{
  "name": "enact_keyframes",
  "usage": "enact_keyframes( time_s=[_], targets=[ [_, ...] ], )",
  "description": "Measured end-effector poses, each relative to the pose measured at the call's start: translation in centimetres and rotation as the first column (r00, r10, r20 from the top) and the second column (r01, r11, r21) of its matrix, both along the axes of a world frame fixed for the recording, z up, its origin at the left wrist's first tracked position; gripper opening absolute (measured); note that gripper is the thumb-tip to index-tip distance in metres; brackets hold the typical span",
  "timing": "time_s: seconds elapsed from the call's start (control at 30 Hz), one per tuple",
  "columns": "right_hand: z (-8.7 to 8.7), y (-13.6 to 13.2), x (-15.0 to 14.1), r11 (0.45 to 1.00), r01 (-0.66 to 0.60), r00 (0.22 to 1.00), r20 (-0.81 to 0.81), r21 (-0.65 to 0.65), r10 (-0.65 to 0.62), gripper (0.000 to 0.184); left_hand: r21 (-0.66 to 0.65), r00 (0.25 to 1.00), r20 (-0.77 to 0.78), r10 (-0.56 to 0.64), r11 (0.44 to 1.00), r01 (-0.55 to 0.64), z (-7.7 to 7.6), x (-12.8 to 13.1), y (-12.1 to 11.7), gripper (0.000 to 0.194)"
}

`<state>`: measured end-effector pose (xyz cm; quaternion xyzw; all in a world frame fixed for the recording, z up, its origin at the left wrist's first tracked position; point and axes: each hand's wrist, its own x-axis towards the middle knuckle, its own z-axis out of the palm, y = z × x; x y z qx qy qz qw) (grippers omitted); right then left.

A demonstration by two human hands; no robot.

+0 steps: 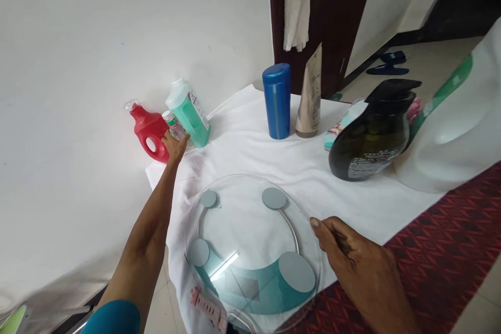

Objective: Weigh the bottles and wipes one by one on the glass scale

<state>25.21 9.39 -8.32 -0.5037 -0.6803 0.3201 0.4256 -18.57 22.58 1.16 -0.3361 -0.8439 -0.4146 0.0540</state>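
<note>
My left hand (175,147) reaches to the far left end of the cloth, its fingers around a small clear bottle (178,129) with a white cap. That bottle stands between a red jug-shaped bottle (151,128) and a green bottle (191,117) with a white label. Close to me, my right hand (358,258) pinches the right rim of a round glass bathroom scale (242,229), thumb at the edge. The scale has grey round pads and a teal band. A pink strap (208,307) shows below its lower left edge.
A blue tumbler (277,102), a beige tube (310,96), a dark pump bottle (371,133) and a large white jug (457,115) stand along the white cloth (238,141). A wall rises behind on the left. Slippers (389,62) lie on the floor beyond.
</note>
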Motion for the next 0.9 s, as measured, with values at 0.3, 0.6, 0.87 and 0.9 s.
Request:
enact_keyframes(
  time_s=[0.3, 0.6, 0.87, 0.9],
  targets=[
    [-0.2, 0.2, 0.0, 1.000, 0.002, 1.000, 0.004, 0.016, -0.002, 0.054, 0.033, 0.997, 0.009, 0.076, 0.996, -0.077, -0.3, -0.2, 0.4, 0.052],
    [-0.2, 0.2, -0.1, 1.000, 0.011, 1.000, 0.001, -0.019, -0.011, 0.051, 0.035, 0.996, -0.058, 0.070, 0.997, -0.068, 0.0, -0.6, 0.8, 0.065],
    [0.8, -0.2, -0.3, 0.998, 0.022, 0.999, -0.040, -0.051, -0.024, 0.049, 0.100, 0.997, -0.079, 0.018, 0.995, -0.010, 0.6, -0.3, -3.9, 0.039],
    [1.0, -0.3, -0.3, 0.998, 0.021, 0.999, -0.044, -0.053, -0.024, 0.048, 0.112, 0.994, -0.106, -0.022, 0.993, 0.034, 0.7, 0.0, -5.4, 0.038]
  ],
)
